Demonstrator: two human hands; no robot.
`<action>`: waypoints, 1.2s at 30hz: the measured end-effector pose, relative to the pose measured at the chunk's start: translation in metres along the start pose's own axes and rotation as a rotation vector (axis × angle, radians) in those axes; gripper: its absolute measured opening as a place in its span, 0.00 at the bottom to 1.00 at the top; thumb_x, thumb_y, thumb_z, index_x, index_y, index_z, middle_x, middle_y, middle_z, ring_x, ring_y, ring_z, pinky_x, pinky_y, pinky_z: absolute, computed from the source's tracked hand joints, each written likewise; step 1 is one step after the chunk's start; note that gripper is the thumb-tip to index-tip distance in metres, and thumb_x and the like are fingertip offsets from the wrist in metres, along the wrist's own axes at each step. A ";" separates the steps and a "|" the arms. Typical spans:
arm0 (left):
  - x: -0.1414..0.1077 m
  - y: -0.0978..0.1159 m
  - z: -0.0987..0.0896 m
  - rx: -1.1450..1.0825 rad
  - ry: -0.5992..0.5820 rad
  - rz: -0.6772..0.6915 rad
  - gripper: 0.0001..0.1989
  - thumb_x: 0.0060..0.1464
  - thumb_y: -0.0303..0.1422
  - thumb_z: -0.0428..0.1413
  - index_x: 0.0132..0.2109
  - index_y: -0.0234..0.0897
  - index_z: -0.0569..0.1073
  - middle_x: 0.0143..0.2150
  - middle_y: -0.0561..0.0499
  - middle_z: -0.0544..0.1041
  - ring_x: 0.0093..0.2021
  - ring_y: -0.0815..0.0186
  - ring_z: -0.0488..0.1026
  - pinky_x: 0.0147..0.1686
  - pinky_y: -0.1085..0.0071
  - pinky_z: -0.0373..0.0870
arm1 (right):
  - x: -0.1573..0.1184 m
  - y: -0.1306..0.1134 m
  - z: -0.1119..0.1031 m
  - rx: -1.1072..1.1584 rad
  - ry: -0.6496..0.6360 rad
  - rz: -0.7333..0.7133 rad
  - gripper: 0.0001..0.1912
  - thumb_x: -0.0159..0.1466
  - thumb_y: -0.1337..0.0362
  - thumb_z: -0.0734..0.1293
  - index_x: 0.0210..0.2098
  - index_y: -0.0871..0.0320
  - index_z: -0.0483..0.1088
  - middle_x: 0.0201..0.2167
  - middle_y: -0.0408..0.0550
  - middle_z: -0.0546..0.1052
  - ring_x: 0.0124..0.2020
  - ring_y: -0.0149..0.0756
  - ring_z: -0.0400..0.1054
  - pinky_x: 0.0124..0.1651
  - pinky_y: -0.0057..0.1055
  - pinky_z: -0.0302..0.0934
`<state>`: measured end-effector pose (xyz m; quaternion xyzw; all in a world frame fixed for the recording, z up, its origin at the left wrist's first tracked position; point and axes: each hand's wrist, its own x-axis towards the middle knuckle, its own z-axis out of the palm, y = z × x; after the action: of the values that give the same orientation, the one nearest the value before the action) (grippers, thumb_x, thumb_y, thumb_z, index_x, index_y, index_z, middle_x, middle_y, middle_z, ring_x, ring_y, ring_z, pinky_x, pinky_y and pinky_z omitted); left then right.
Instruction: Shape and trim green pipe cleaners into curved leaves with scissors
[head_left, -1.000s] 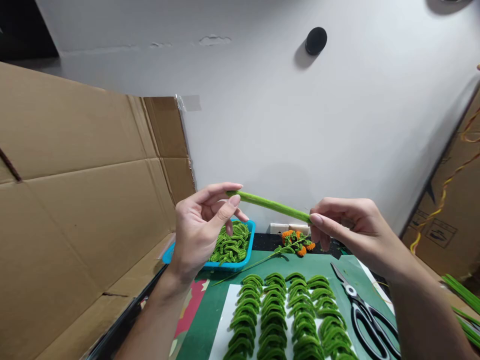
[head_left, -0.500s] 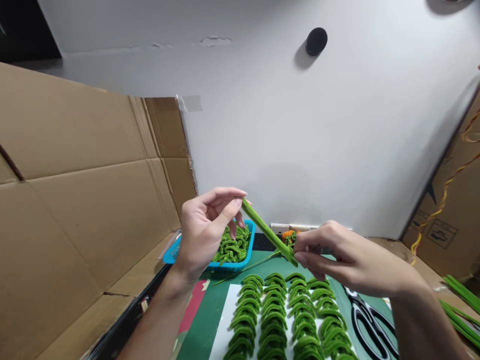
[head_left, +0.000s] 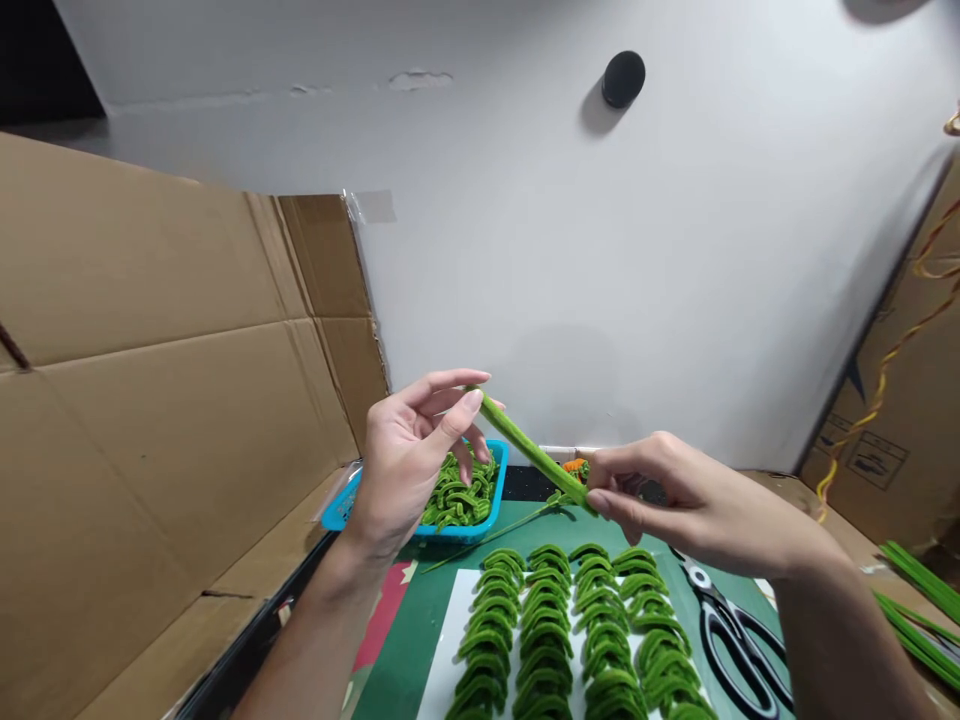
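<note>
Between my two hands a green fuzzy chenille stem piece (head_left: 529,449) slants down to the right, slightly bowed. My left hand (head_left: 409,445) pinches its upper end between thumb and fingertips, the other fingers loosely curled. At the lower end, the thumb and forefinger of my right hand (head_left: 679,498) grip it. Below them, many curved green chenille pieces (head_left: 546,630) lie in overlapping columns on a white sheet (head_left: 442,660). Behind my left hand stands a blue basket (head_left: 498,500) with more green pieces (head_left: 459,495) in it.
Black-handled scissors (head_left: 739,640) lie right of the sheet on the green mat (head_left: 397,640). A thin green stem (head_left: 491,538) lies behind the sheet, near an orange item (head_left: 576,467). Long green stems (head_left: 919,630) are at far right. Cardboard (head_left: 172,400) walls the left side.
My right hand has risen slightly, and the chenille piece now lies a little flatter with its lower end deeper in the grip. The view has shifted slightly.
</note>
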<state>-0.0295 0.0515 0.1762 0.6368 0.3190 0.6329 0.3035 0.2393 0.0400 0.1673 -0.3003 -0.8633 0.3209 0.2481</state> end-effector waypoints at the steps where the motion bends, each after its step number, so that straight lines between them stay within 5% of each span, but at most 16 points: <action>1: 0.000 0.000 0.000 0.000 -0.005 0.004 0.12 0.60 0.35 0.67 0.49 0.36 0.81 0.36 0.48 0.84 0.22 0.69 0.77 0.14 0.77 0.70 | 0.000 0.000 0.000 0.001 -0.001 0.001 0.16 0.74 0.54 0.66 0.33 0.57 0.69 0.25 0.38 0.67 0.27 0.28 0.57 0.30 0.30 0.49; 11: -0.003 0.002 0.004 0.028 -0.097 -0.048 0.16 0.59 0.37 0.69 0.50 0.34 0.79 0.34 0.48 0.84 0.23 0.68 0.78 0.15 0.78 0.73 | -0.001 -0.004 0.001 -0.063 -0.119 -0.016 0.15 0.72 0.63 0.65 0.28 0.56 0.63 0.25 0.38 0.68 0.29 0.29 0.60 0.34 0.30 0.52; 21: -0.002 0.003 0.001 0.033 -0.068 -0.048 0.17 0.60 0.38 0.68 0.53 0.36 0.79 0.38 0.46 0.86 0.23 0.68 0.78 0.14 0.78 0.71 | 0.003 0.001 0.003 -0.026 -0.012 0.023 0.16 0.75 0.53 0.66 0.33 0.56 0.68 0.26 0.37 0.68 0.27 0.28 0.57 0.30 0.28 0.50; 30: -0.008 0.000 0.012 0.055 -0.238 -0.152 0.17 0.59 0.38 0.68 0.52 0.35 0.79 0.33 0.48 0.84 0.25 0.67 0.79 0.16 0.80 0.68 | 0.007 -0.004 0.006 -0.006 0.043 -0.001 0.13 0.75 0.53 0.65 0.42 0.54 0.73 0.30 0.39 0.72 0.30 0.29 0.61 0.31 0.27 0.54; 36: -0.013 0.003 0.021 0.144 -0.371 -0.228 0.15 0.61 0.38 0.67 0.51 0.37 0.81 0.33 0.50 0.83 0.27 0.69 0.78 0.19 0.80 0.67 | 0.011 -0.004 0.011 -0.043 0.030 0.002 0.11 0.75 0.59 0.64 0.37 0.56 0.73 0.27 0.37 0.66 0.28 0.28 0.54 0.30 0.29 0.51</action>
<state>-0.0086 0.0401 0.1699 0.7222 0.3721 0.4422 0.3802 0.2237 0.0404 0.1652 -0.3112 -0.8659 0.2978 0.2543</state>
